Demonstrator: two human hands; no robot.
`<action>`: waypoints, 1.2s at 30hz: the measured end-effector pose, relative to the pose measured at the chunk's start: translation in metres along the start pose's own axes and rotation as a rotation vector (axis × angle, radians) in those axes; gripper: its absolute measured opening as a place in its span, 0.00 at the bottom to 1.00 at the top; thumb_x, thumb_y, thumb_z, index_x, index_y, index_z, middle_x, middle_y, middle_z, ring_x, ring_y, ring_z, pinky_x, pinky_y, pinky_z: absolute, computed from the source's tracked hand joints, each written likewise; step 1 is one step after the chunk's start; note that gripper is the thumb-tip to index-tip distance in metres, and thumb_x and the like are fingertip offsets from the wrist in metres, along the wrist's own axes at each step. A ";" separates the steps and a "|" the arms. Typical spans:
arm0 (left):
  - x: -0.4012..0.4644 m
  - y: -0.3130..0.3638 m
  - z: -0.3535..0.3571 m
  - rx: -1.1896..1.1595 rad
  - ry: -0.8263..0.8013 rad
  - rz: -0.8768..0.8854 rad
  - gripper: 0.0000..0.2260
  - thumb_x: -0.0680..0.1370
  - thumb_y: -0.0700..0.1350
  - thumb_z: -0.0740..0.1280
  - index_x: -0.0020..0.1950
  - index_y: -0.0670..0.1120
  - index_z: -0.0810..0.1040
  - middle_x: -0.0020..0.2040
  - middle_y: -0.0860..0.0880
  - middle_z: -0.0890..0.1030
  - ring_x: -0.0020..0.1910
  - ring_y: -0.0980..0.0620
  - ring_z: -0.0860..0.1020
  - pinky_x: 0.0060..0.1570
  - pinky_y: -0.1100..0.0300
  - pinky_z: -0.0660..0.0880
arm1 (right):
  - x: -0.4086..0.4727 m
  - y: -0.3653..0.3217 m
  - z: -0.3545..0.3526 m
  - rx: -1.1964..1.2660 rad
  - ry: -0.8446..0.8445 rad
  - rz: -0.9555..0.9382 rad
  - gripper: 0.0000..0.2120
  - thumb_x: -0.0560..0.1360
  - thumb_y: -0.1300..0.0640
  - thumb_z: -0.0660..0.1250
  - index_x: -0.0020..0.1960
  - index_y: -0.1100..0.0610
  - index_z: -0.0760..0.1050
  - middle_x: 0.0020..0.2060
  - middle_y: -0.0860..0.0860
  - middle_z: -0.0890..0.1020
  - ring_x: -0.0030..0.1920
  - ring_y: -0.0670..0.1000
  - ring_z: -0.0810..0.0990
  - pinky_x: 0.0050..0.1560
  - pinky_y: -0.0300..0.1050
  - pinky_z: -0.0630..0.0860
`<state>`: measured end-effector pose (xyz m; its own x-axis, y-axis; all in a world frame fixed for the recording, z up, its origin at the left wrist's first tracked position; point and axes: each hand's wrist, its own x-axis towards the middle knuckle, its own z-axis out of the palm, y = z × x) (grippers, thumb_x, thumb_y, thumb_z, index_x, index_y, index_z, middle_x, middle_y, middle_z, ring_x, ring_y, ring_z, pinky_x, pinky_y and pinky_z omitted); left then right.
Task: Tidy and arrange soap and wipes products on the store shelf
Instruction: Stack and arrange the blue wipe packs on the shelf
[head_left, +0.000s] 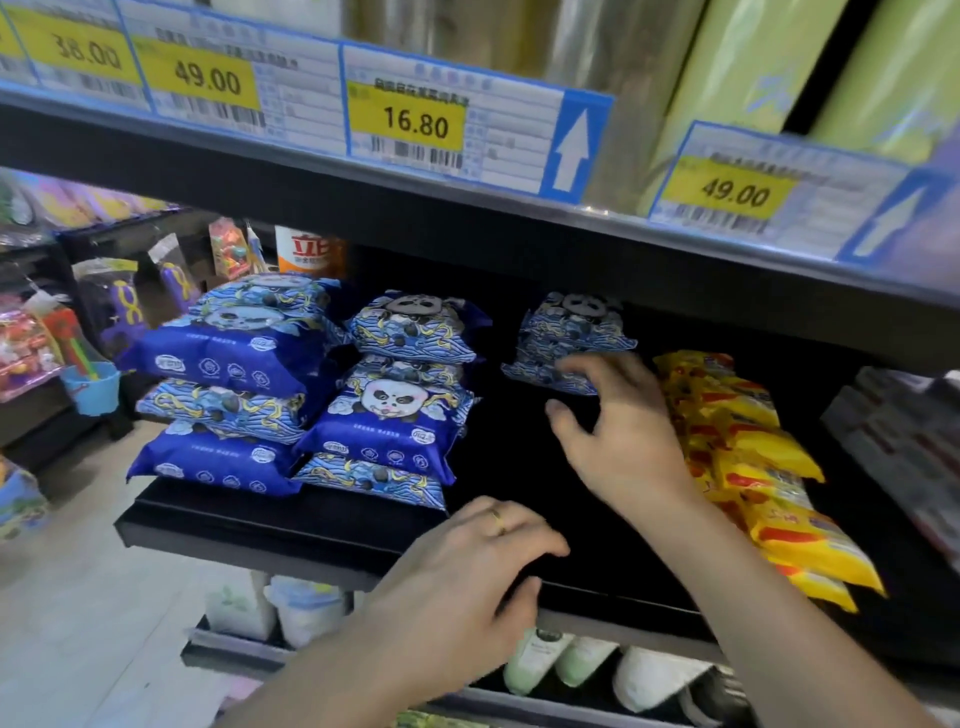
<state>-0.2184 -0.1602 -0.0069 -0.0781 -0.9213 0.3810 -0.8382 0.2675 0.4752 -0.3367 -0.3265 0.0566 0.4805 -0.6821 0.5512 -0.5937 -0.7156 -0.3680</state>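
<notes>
Nearest to us, our left hand rests on the front lip of the black shelf, fingers loosely curled over the edge and gripping no product; a gold ring sits on one finger. Below that lip we see a lower shelf with pale green and white bottles lying on their sides.

Further in, our right hand reaches over the bare dark middle of the shelf, fingers spread and relaxed, the fingertips touching the front edge of a small stack of blue panda wipes packs set well back. We cannot tell whether any finger hooks under it.

To the left stand two taller stacks of the same blue packs: the middle stack and the left stack at the shelf's end, just beside each other. To the right of our hand a row of yellow and red packets runs from front to back.

Above, the upper shelf edge carries yellow price tags reading 38.00, 49.00, 16.80 and 49.00, with pale green rolls standing on it.

Far left, beyond the shelf end, we see a pale floor and another rack hung with colourful toys.
</notes>
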 end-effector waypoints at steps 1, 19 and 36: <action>0.008 0.003 0.005 0.013 -0.007 0.028 0.15 0.81 0.49 0.63 0.67 0.57 0.77 0.63 0.61 0.76 0.64 0.58 0.72 0.68 0.62 0.70 | 0.013 0.006 -0.001 -0.060 -0.039 0.051 0.19 0.76 0.53 0.72 0.66 0.49 0.77 0.66 0.52 0.73 0.68 0.58 0.72 0.69 0.49 0.70; 0.033 0.003 0.021 0.157 0.037 -0.083 0.16 0.83 0.53 0.61 0.69 0.54 0.76 0.68 0.58 0.75 0.68 0.56 0.70 0.69 0.62 0.67 | 0.103 0.063 0.026 -0.077 -0.047 0.117 0.27 0.79 0.56 0.71 0.77 0.45 0.70 0.75 0.53 0.71 0.73 0.58 0.72 0.71 0.51 0.70; 0.005 0.026 -0.002 -1.161 0.324 -0.674 0.25 0.72 0.71 0.70 0.59 0.56 0.80 0.52 0.54 0.88 0.54 0.55 0.86 0.52 0.56 0.84 | -0.096 0.000 -0.022 0.212 0.147 -0.107 0.34 0.73 0.69 0.74 0.74 0.47 0.73 0.76 0.49 0.66 0.77 0.44 0.63 0.72 0.31 0.63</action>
<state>-0.2395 -0.1574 0.0085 0.4210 -0.9021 -0.0945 0.2748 0.0276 0.9611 -0.3972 -0.2573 0.0201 0.4249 -0.5831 0.6924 -0.3892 -0.8083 -0.4418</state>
